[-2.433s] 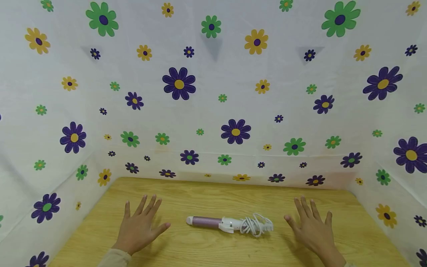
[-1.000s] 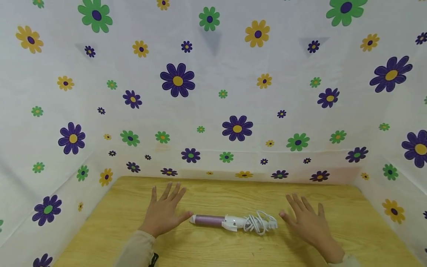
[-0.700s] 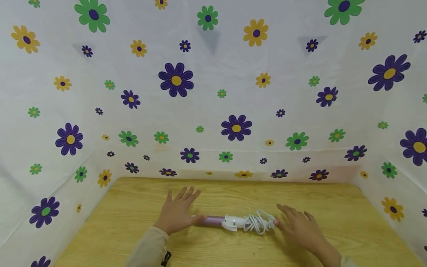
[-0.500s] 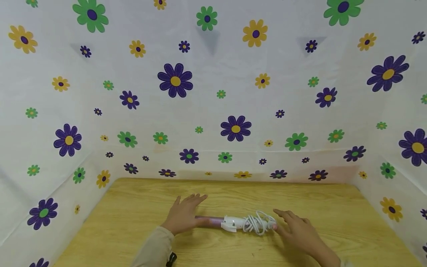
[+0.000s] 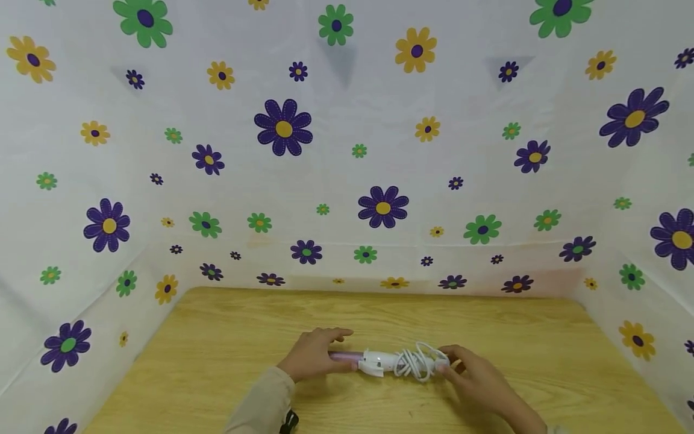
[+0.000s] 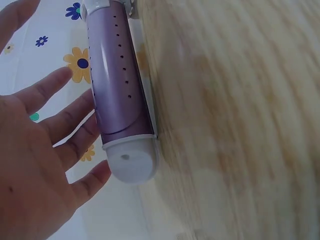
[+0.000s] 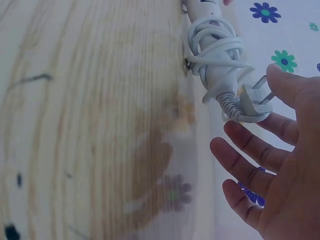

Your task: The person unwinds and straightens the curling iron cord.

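Note:
A curling iron [image 5: 374, 363] lies crosswise on the wooden table, its pinkish-purple barrel [image 6: 117, 70] to the left and its white handle to the right. A white cord [image 7: 215, 52] is wound round the handle and ends in a two-pin plug [image 7: 255, 104]. My left hand [image 5: 311, 355] is at the barrel, fingers behind it and thumb in front; in the left wrist view those fingers look loose and spread beside the white tip [image 6: 132, 162]. At the plug end is my right hand [image 5: 479, 377], thumb near the pins, its fingers loosely bent around the plug without visibly pinching it.
The light wood table [image 5: 358, 313] is enclosed at the back and both sides by a white flowered cloth [image 5: 336, 181]. A small black object [image 5: 290, 421] shows by the left sleeve [image 5: 262, 401].
Both hands have come inward from either side of the curling iron, the left to its barrel and the right to the plug end. The curling iron stays in place on the table.

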A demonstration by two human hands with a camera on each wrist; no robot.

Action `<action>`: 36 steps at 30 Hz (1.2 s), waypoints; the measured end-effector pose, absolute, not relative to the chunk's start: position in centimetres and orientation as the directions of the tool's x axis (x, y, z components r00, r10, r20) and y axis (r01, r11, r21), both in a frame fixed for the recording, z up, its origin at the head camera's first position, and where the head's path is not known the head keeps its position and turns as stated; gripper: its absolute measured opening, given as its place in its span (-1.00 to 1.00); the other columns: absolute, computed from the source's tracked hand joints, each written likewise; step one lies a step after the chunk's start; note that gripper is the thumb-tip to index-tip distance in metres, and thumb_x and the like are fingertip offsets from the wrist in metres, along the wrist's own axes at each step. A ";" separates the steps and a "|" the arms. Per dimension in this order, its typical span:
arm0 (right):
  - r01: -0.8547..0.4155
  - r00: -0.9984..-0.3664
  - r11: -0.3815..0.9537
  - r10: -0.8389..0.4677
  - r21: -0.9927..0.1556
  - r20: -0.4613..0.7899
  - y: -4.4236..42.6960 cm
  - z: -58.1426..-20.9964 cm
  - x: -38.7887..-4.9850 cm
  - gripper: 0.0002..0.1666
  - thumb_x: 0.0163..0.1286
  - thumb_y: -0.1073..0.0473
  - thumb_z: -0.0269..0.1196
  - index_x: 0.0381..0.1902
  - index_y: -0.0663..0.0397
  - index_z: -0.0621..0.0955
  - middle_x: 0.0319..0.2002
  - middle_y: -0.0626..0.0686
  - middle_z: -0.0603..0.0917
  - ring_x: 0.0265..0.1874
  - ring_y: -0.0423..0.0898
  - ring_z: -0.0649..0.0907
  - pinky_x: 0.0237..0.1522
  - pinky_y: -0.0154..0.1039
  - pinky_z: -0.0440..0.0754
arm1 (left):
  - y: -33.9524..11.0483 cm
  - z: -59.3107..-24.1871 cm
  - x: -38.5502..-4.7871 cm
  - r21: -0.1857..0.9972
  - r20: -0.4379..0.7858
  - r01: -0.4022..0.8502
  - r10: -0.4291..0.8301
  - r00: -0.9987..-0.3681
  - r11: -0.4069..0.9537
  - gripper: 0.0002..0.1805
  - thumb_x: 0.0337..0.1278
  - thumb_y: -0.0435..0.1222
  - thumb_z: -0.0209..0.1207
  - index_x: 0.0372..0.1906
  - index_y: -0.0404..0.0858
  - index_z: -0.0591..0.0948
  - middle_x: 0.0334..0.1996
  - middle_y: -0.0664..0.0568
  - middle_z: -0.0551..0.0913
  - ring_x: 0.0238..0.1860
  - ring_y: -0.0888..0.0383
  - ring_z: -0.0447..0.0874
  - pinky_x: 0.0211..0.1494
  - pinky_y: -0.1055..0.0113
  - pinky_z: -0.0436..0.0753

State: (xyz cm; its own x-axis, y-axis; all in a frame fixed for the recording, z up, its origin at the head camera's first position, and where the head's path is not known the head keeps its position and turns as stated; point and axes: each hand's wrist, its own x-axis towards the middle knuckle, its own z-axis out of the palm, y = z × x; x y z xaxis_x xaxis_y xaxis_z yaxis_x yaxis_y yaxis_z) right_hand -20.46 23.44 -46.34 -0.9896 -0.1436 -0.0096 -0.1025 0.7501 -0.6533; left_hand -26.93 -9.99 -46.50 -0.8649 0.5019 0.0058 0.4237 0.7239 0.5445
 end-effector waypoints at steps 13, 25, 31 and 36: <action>-0.027 -0.991 0.610 -0.122 -0.792 -0.060 23.6 -47.1 -20.2 -0.43 0.31 -0.01 0.27 0.13 0.27 0.49 -0.08 0.12 0.62 -0.26 -0.13 0.61 -0.33 -0.32 0.56 | -10.2 -47.9 -27.0 0.705 -0.118 0.302 0.526 -0.842 0.642 -0.37 -0.12 0.03 0.42 0.14 -0.03 0.56 0.00 0.02 0.65 -0.13 0.17 0.58 -0.09 0.24 0.54; -0.036 -0.988 0.522 -0.150 -0.852 -0.050 24.3 -48.1 -20.1 -0.43 0.31 0.03 0.28 0.12 0.33 0.48 -0.10 0.17 0.63 -0.34 -0.14 0.65 -0.31 -0.34 0.60 | -9.8 -48.7 -27.5 0.722 -0.116 0.287 0.520 -0.846 0.629 -0.59 -0.12 -0.20 0.44 -0.07 0.01 0.62 -0.14 0.10 0.67 -0.16 0.19 0.57 -0.05 0.20 0.52; -0.040 -0.986 0.496 -0.163 -0.868 -0.048 24.1 -48.1 -20.0 -0.43 0.30 0.03 0.28 0.10 0.35 0.48 -0.16 0.14 0.62 -0.39 -0.12 0.64 -0.33 -0.32 0.59 | -9.8 -48.7 -27.5 0.723 -0.107 0.298 0.527 -0.843 0.623 -0.62 -0.17 -0.29 0.45 -0.13 -0.04 0.64 -0.26 0.11 0.66 -0.25 0.22 0.56 -0.12 0.25 0.53; -0.039 -0.987 0.493 -0.154 -0.869 -0.043 24.0 -48.1 -19.9 -0.42 0.30 0.02 0.29 0.10 0.35 0.49 -0.21 0.11 0.60 -0.40 -0.14 0.62 -0.36 -0.33 0.59 | -9.8 -47.9 -27.0 0.704 -0.099 0.304 0.513 -0.852 0.642 -0.63 -0.18 -0.23 0.47 -0.16 0.00 0.65 -0.30 0.15 0.65 -0.30 0.23 0.54 -0.20 0.27 0.52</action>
State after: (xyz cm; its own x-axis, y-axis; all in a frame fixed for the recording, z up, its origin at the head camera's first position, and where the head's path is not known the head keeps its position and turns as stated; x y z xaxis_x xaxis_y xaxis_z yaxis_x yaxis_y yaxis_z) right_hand -19.88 24.00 -48.09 -0.9871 -0.1542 -0.0432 -0.0389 0.4930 -0.8691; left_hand -27.01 -9.78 -47.94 -0.8524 0.5133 -0.0995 0.3044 0.6418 0.7039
